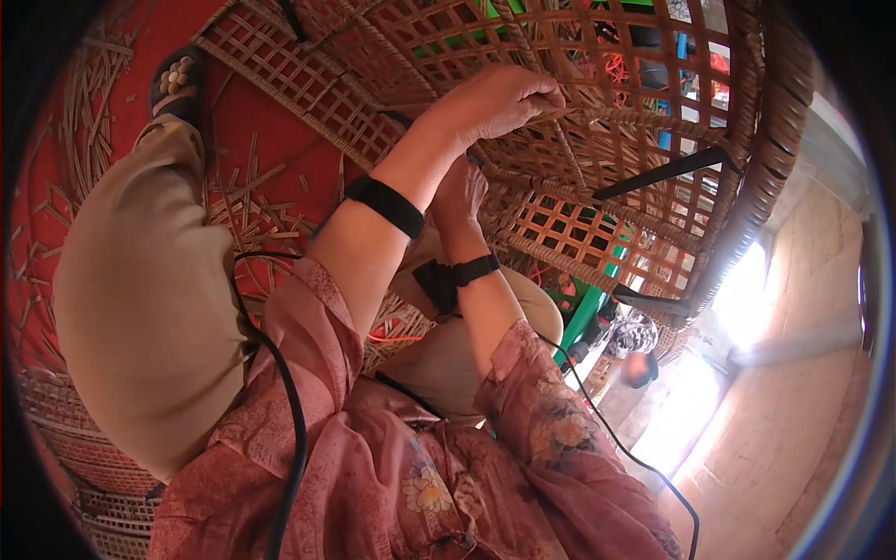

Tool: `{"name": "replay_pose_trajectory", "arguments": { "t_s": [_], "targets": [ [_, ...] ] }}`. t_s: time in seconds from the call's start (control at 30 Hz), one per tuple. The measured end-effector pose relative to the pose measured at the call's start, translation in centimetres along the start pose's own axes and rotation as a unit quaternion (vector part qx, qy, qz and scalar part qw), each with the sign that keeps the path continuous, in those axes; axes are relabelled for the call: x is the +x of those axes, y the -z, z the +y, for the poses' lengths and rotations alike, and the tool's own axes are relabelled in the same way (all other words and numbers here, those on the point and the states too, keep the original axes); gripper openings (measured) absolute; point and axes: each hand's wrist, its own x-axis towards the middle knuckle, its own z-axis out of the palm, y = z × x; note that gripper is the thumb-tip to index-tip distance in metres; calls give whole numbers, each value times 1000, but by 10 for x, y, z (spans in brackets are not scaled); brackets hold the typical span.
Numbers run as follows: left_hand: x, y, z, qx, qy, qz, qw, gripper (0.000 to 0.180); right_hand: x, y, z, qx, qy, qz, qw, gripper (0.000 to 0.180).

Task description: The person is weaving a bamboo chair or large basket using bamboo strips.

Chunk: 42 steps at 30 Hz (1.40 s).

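Observation:
A large brown openwork wicker piece (pixel 644 140) leans in front of me, with braided ridges and a thick wrapped rim. My left hand (pixel 499 101) reaches over it, thumb and fingers pinched together at one of its ridges. A thin cane strip (pixel 563 114) runs from those fingertips along the weave. Below and partly behind my left forearm, my right hand (pixel 459 191) is curled closed against the wicker. Something small and dark shows at its top, but its fingers are mostly hidden, so what it holds cannot be made out.
Black bars (pixel 667 173) brace the wicker piece. Cut cane scraps (pixel 247 201) litter the red floor covering (pixel 233 140). Black cables (pixel 285 373) hang beside both my arms. More woven pieces (pixel 93 434) lie at lower left. A green frame (pixel 583 322) stands beyond my right arm.

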Motion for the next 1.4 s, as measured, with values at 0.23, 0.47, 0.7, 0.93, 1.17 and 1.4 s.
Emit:
{"name": "replay_pose_trajectory", "arguments": {
  "t_s": [0.23,0.47,0.7,0.93,1.17,1.4],
  "targets": [
    [2,3,-4,-10,10,11,1000,20,-6,3,9,-44,-16,-4,999,21],
    [-4,-4,3,-24,27,37,999,24,1,36,5,81,-83,-33,993,30],
    [-6,-3,-3,-29,-5,41,999,20,0,100,-18,476,-89,286,827,37],
    [-7,-5,-6,-63,-15,50,997,19,30,142,-30,485,-103,359,791,35],
    [-8,-4,-4,-46,-13,48,998,19,34,137,-28,506,-91,340,788,26],
    [-4,-6,-9,-36,-21,61,997,19,40,125,-23,522,-52,372,766,25]
  ]
}}
